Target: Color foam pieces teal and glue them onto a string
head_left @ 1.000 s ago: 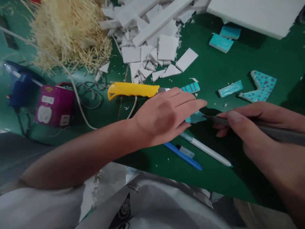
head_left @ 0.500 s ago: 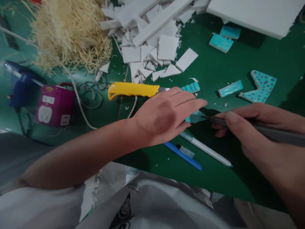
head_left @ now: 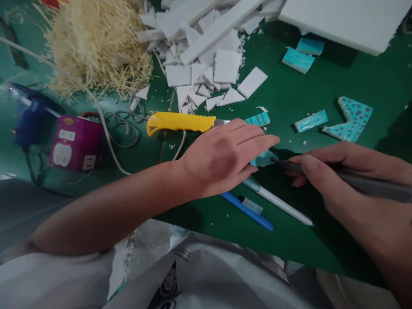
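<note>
My left hand (head_left: pixel 225 156) lies flat with its fingers stretched out, pressing a small teal foam piece (head_left: pixel 263 158) onto the green mat (head_left: pixel 289 94). Most of that piece is hidden under the fingers. My right hand (head_left: pixel 334 176) is closed round a grey marker (head_left: pixel 363 182), and the marker's tip touches the teal piece's right edge. A striped teal piece (head_left: pixel 259 119) lies just beyond my left fingers. A yellow utility knife (head_left: pixel 178 122) rests behind my left hand. A white pen (head_left: pixel 280 204) and a blue pen (head_left: pixel 247 211) lie below my left hand.
White foam scraps (head_left: pixel 206 56) and a straw-like pile (head_left: pixel 96 43) sit at the back. A white foam board (head_left: pixel 341 21) is far right. More teal pieces (head_left: pixel 310 120), a spotted teal shape (head_left: pixel 352 118), a purple power socket (head_left: pixel 75 146), cables and a blue glue gun (head_left: pixel 27 122) lie about.
The marker's tip has crept slightly left onto the teal piece's edge. My left hand has stayed put.
</note>
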`<act>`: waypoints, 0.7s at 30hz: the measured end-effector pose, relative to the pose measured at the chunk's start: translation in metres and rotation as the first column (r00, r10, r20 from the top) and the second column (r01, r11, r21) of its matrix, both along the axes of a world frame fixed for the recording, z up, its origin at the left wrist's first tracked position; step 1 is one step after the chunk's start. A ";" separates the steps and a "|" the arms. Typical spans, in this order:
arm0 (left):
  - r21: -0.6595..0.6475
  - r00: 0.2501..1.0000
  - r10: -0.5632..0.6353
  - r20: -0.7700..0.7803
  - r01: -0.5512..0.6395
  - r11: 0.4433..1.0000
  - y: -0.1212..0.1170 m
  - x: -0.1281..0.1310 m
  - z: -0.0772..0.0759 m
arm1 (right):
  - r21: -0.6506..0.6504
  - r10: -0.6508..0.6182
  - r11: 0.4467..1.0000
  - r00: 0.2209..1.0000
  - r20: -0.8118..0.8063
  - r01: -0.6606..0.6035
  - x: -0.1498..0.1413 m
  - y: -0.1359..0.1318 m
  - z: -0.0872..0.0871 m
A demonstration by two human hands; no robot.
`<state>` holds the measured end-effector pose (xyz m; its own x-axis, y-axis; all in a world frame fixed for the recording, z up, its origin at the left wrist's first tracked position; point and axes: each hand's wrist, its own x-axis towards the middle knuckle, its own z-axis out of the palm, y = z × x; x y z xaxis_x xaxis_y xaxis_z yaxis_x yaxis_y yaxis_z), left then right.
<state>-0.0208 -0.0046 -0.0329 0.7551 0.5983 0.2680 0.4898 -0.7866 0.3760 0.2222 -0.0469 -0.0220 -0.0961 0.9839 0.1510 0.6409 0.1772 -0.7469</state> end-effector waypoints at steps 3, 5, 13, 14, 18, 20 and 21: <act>-0.009 1.000 0.001 -0.010 -0.001 1.000 0.000 0.000 0.000 | -0.008 -0.017 1.000 1.000 -0.005 0.017 0.001 0.000 0.001; -0.016 1.000 0.001 -0.018 -0.002 1.000 0.000 0.000 0.000 | -0.012 -0.025 1.000 1.000 -0.011 0.024 0.001 0.000 0.002; -0.013 1.000 0.003 -0.005 -0.003 1.000 0.000 0.001 0.001 | -0.023 -0.019 1.000 0.999 -0.044 0.018 -0.001 0.001 0.002; -0.015 1.000 0.003 -0.007 -0.003 1.000 0.000 0.001 0.001 | -0.028 -0.019 0.999 0.999 -0.041 0.018 -0.001 0.001 0.002; -0.027 1.000 0.009 -0.030 -0.009 1.000 0.000 0.001 0.003 | -0.027 -0.027 0.999 1.000 -0.016 0.026 0.000 0.001 0.001; -0.030 0.999 0.010 -0.037 -0.011 0.999 0.000 0.001 0.003 | -0.012 -0.019 1.000 1.000 -0.010 0.019 0.000 0.001 0.002; -0.031 0.999 0.009 -0.037 -0.011 0.999 0.000 0.001 0.003 | -0.005 -0.017 1.000 1.000 -0.014 0.017 0.000 0.001 0.002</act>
